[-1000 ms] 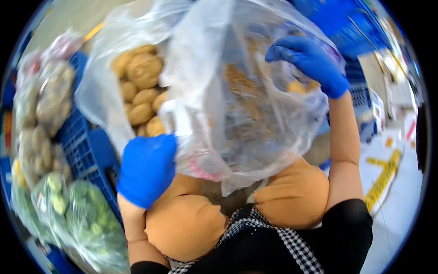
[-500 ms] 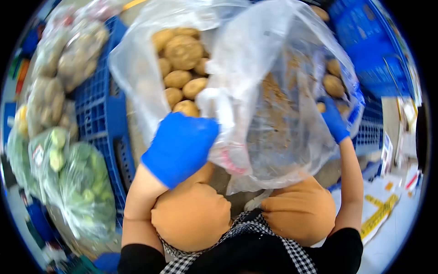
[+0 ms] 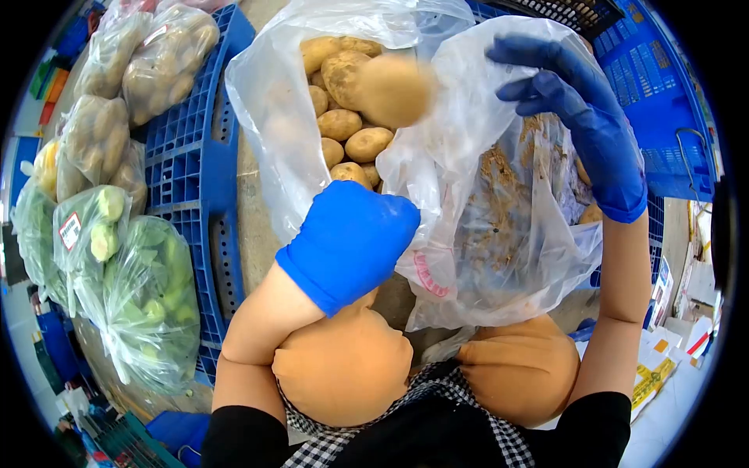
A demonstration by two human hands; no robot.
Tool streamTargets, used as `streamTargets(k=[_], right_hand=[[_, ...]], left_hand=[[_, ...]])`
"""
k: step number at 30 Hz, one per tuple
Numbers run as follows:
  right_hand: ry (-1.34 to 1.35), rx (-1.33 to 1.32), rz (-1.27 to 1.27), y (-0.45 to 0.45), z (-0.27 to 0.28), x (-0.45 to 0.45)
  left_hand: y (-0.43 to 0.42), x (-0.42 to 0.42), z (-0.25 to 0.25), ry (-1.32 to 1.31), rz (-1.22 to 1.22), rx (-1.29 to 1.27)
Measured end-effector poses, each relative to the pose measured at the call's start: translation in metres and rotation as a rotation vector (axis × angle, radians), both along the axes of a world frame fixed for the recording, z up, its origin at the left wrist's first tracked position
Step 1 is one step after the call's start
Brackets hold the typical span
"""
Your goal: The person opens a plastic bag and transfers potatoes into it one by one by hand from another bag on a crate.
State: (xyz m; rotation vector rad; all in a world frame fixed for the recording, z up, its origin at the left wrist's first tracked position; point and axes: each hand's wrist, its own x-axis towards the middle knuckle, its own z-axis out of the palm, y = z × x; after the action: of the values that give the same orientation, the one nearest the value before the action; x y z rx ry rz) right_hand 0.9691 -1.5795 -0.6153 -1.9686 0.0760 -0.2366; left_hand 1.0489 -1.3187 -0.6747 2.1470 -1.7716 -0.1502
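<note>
My left hand (image 3: 351, 242), in a blue glove, is closed on the near rim of a clear plastic bag (image 3: 269, 117). Several potatoes (image 3: 340, 125) lie inside that bag. A motion-blurred potato (image 3: 398, 90) hangs in the air above them, apart from both hands. My right hand (image 3: 581, 129), gloved in darker blue, is raised with its fingers spread and nothing in them. Below it, a second clear bag (image 3: 515, 273) lies wide, with brown soil crumbs on its plastic and a few potatoes partly hidden at its right side.
To the left, bagged potatoes (image 3: 94, 144) and bagged green vegetables (image 3: 152, 296) lie beside a blue plastic pallet (image 3: 183, 140). Blue crates (image 3: 655, 101) stand at the upper right, near a black crate (image 3: 566, 12). A white box with yellow tape (image 3: 651, 382) is at the lower right.
My right hand has come out of the right bag, up and leftward, and its fingers have opened. A blurred potato now appears over the left bag. My left hand keeps its grip.
</note>
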Motion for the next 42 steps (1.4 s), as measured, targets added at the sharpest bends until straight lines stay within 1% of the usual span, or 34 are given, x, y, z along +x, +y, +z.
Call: streamTargets(k=[3, 5, 7, 8, 9, 10, 12, 15, 17, 18, 20, 21, 22, 24, 25, 26, 27, 28, 30, 31, 32, 33, 34, 36, 38, 40, 41, 42], right_hand=[[0.267, 0.036, -0.033, -0.042, -0.012, -0.041], [0.332, -0.542, -0.092, -0.093, -0.052, -0.082], [0.576, -0.91, -0.205, -0.143, -0.103, -0.125], [0.686, -1.032, -0.302, -0.166, -0.132, -0.159], [0.794, -1.151, -0.398, -0.175, -0.149, -0.185], [1.088, -1.008, -0.51, -0.168, -0.15, -0.19], [1.075, -1.026, -0.436, -0.172, -0.162, -0.215], [0.864, -1.177, -0.395, -0.151, -0.151, -0.217], [0.704, -0.987, -0.59, -0.171, -0.164, -0.233], [0.649, -0.903, -0.717, -0.18, -0.169, -0.26], [0.799, -0.622, -0.962, -0.192, -0.193, -0.264], [0.785, -0.537, -0.964, -0.182, -0.184, -0.262], [0.759, -0.452, -0.95, -0.178, -0.178, -0.254], [0.611, -0.405, -0.941, -0.183, -0.19, -0.27], [0.53, -0.38, -0.921, -0.185, -0.194, -0.266], [0.544, -0.275, -0.898, -0.19, -0.193, -0.263], [0.414, -0.045, -0.814, -0.193, -0.194, -0.263], [0.284, 0.173, -0.741, -0.179, -0.179, -0.256], [0.082, 0.688, -0.804, -0.106, -0.118, -0.214], [-0.002, 0.883, -0.674, -0.1, -0.122, -0.213], [-0.059, 0.988, -0.553, -0.085, -0.115, -0.198], [-0.104, 1.094, -0.428, -0.069, -0.108, -0.184], [-0.143, 1.223, -0.154, -0.063, -0.108, -0.167], [-0.149, 1.312, 0.014, -0.036, -0.097, -0.124], [-0.098, 1.028, 0.096, -0.017, -0.07, -0.09], [-0.067, 0.363, 0.091, 0.0, -0.036, -0.058], [-0.079, 0.266, 0.091, 0.01, -0.025, -0.044], [-0.158, 0.064, 0.127, 0.017, -0.025, -0.03]], left_hand=[[0.002, 0.002, 0.007, 0.006, -0.021, -0.004], [-0.001, 0.001, 0.006, -0.005, -0.039, 0.019], [-0.003, 0.001, 0.006, -0.024, -0.052, 0.035], [-0.004, 0.001, 0.005, -0.033, -0.054, 0.037], [-0.004, 0.0, 0.005, -0.043, -0.053, 0.04], [-0.005, 0.002, 0.005, -0.044, -0.045, 0.041], [-0.001, 0.001, 0.007, -0.038, -0.018, 0.049], [-0.001, 0.0, 0.011, -0.058, -0.004, 0.081], [0.002, 0.001, 0.01, -0.032, 0.004, 0.132], [-0.003, 0.0, 0.007, -0.006, -0.033, 0.14], [0.0, 0.001, 0.012, -0.003, -0.001, 0.212], [0.003, 0.001, 0.008, -0.038, 0.014, 0.181], [-0.003, 0.001, 0.007, -0.03, -0.022, 0.19], [-0.003, 0.002, 0.011, -0.031, -0.052, 0.237], [-0.005, 0.001, 0.012, -0.008, -0.026, 0.27], [-0.003, 0.0, 0.014, 0.02, -0.006, 0.278], [-0.003, -0.001, 0.017, 0.048, 0.004, 0.28], [-0.009, -0.002, 0.02, 0.08, -0.008, 0.274], [-0.012, -0.002, 0.025, 0.054, -0.05, 0.348], [-0.005, -0.001, 0.014, 0.027, -0.051, 0.277], [-0.001, 0.0, 0.003, 0.003, -0.039, 0.207], [-0.004, -0.001, 0.002, 0.002, -0.026, 0.233], [-0.007, -0.002, 0.002, 0.024, -0.054, 0.214], [-0.006, -0.002, 0.001, 0.065, -0.063, 0.192], [-0.008, -0.002, -0.001, 0.081, -0.058, 0.165], [-0.007, -0.002, -0.007, 0.083, -0.081, 0.115], [-0.008, -0.002, -0.008, 0.077, -0.092, 0.121], [-0.008, -0.002, -0.008, 0.07, -0.105, 0.127]])
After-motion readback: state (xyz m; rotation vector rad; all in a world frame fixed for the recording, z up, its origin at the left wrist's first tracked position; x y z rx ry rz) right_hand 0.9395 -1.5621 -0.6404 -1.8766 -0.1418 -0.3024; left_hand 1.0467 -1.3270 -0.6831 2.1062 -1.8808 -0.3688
